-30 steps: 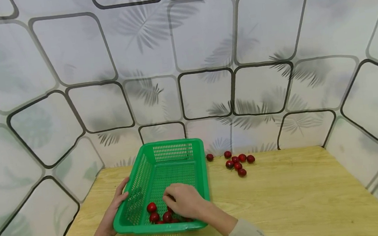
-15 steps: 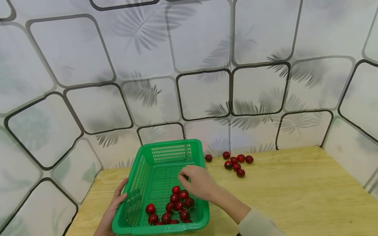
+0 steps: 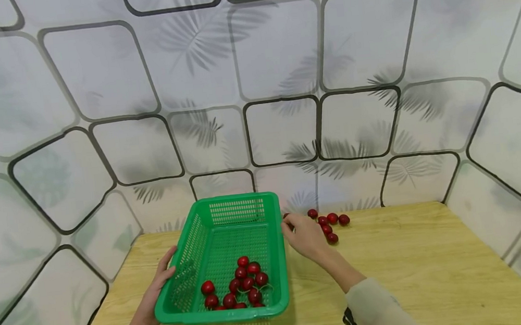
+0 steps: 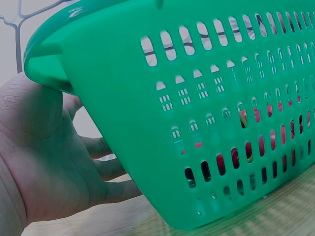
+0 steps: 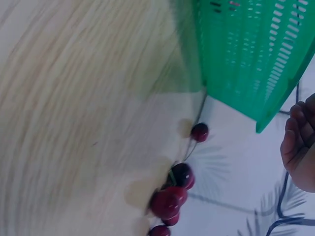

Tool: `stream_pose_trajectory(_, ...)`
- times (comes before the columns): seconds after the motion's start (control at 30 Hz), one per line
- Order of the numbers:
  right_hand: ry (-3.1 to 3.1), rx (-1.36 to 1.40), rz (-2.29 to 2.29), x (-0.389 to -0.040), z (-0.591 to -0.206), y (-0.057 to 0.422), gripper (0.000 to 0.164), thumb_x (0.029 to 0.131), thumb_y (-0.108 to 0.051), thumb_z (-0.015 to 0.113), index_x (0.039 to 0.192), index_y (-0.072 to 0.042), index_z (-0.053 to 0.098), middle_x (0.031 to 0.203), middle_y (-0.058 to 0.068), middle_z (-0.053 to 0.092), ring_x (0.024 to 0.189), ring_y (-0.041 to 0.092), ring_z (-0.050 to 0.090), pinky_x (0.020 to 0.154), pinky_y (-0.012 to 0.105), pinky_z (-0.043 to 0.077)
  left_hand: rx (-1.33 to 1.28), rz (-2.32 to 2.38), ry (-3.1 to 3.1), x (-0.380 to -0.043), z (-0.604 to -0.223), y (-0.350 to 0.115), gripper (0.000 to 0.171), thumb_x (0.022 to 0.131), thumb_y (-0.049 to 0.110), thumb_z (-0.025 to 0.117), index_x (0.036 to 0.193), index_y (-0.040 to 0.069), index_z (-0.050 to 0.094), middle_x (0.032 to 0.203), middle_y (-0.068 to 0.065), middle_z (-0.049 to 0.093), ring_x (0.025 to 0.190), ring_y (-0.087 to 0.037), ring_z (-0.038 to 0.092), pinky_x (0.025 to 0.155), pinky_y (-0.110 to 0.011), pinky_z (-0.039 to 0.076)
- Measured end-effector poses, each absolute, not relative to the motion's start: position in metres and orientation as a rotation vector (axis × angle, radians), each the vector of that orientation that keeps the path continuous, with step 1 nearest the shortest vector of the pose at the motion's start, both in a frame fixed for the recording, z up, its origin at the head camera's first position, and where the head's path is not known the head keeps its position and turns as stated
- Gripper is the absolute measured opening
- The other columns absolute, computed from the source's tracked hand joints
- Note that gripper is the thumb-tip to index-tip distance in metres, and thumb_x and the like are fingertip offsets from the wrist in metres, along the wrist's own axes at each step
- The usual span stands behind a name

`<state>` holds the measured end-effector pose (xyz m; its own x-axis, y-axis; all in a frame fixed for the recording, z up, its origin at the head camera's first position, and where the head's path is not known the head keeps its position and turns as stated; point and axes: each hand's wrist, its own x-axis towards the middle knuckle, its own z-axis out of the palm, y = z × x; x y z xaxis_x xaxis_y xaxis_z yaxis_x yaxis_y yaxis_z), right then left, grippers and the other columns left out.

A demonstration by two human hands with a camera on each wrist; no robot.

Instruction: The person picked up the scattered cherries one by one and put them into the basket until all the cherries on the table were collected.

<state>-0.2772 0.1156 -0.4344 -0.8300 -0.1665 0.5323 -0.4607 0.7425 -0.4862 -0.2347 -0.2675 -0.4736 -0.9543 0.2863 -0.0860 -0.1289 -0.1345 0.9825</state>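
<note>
The green plastic basket (image 3: 279,265) stands on the table with several red cherries (image 3: 247,283) gathered at its near end. My left hand (image 3: 154,288) holds its left side; in the left wrist view, the left hand (image 4: 54,157) has its thumb side at the rim and its fingers against the outer wall. My right hand (image 3: 306,236) hovers just past the right rim, fingers loosely bent, overlapping a lone cherry (image 3: 286,215). In the right wrist view, that right hand (image 5: 300,147) holds nothing visible, apart from the lone stemmed cherry (image 5: 200,132) on the tabletop.
Several more cherries (image 3: 332,219) lie in a loose cluster near the table's back edge, right of the basket; the hand hides part of it. Behind the wooden table (image 3: 421,267) rises a patterned wall covering (image 3: 281,129).
My right hand has come up out of the basket and moved right, over the rim toward the cherries on the table, uncovering the cherries inside. The left hand and basket stay put.
</note>
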Motion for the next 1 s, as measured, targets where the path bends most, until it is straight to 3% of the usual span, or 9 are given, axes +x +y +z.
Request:
stream_pose_trajectory(0.13,-2.557,0.384,0.885,-0.281,-0.442,0.131,0.028,0.095,-0.011,0.059,0.068,-0.015,0.056,0.061,-0.005,0.047,0.052,0.010,0.040,0.048,0.027,0.034,0.178,2.175,1.841,-0.235,-0.474,-0.268,0.058,0.109,0.036,0.031,0.159,0.031,0.001,0.147,-0.003,0.015,0.112,-0.018,0.052,0.087,-0.035,0.051)
stream_pose_trajectory(0.27,-2.694,0.277,0.844,-0.285,-0.452,0.145,0.018,0.093,-0.008,0.059,0.077,-0.009,0.065,0.067,0.000,0.060,0.054,0.014,0.049,0.050,0.030,0.041,0.180,2.176,1.831,-0.234,-0.474,-0.268,0.059,0.109,0.036,0.031,0.159,0.031,0.000,0.148,-0.006,0.014,0.113,-0.018,0.052,0.087,-0.035,0.051)
stream_pose_trajectory(0.33,-2.792,0.242,0.783,-0.287,-0.458,0.149,0.011,0.092,-0.008,0.060,0.089,-0.006,0.070,0.081,0.005,0.069,0.063,0.019,0.060,0.055,0.035,0.049,0.180,2.177,1.836,-0.235,-0.474,-0.268,0.060,0.109,0.036,0.031,0.159,0.030,-0.001,0.148,-0.006,0.015,0.113,-0.019,0.052,0.088,-0.035,0.051)
stream_pose_trajectory(0.4,-2.898,0.232,0.724,-0.288,-0.463,0.152,0.016,0.091,-0.007,0.061,0.101,0.000,0.071,0.097,0.012,0.072,0.079,0.027,0.068,0.066,0.042,0.055,0.174,2.181,1.840,-0.235,-0.474,-0.268,0.060,0.109,0.036,0.032,0.159,0.030,0.000,0.147,-0.006,0.016,0.113,-0.019,0.052,0.087,-0.035,0.051)
stream_pose_trajectory(0.53,-3.069,0.204,0.652,-0.286,-0.472,0.152,0.029,0.091,-0.006,0.060,0.116,0.007,0.065,0.112,0.023,0.065,0.099,0.038,0.065,0.077,0.051,0.054,0.178,2.180,1.834,-0.235,-0.474,-0.268,0.059,0.109,0.035,0.031,0.159,0.031,0.001,0.146,-0.006,0.017,0.112,-0.019,0.053,0.087,-0.035,0.051)
stream_pose_trajectory(0.7,-3.142,0.135,0.577,-0.285,-0.480,0.148,0.039,0.093,-0.008,0.057,0.128,0.008,0.057,0.115,0.032,0.055,0.090,0.039,0.063,0.074,0.052,0.054,0.168,2.182,1.835,-0.234,-0.474,-0.268,0.058,0.109,0.035,0.031,0.159,0.032,0.001,0.147,-0.006,0.017,0.113,-0.020,0.052,0.087,-0.036,0.051)
stream_pose_trajectory(1.0,-3.084,0.061,0.545,-0.285,-0.490,0.143,0.036,0.095,-0.009,0.053,0.123,0.013,0.054,0.110,0.031,0.048,0.066,0.032,0.059,0.057,0.044,0.052,0.136,2.191,1.840,-0.235,-0.473,-0.266,0.058,0.109,0.034,0.033,0.159,0.030,0.003,0.148,-0.006,0.017,0.113,-0.020,0.052,0.087,-0.035,0.051)
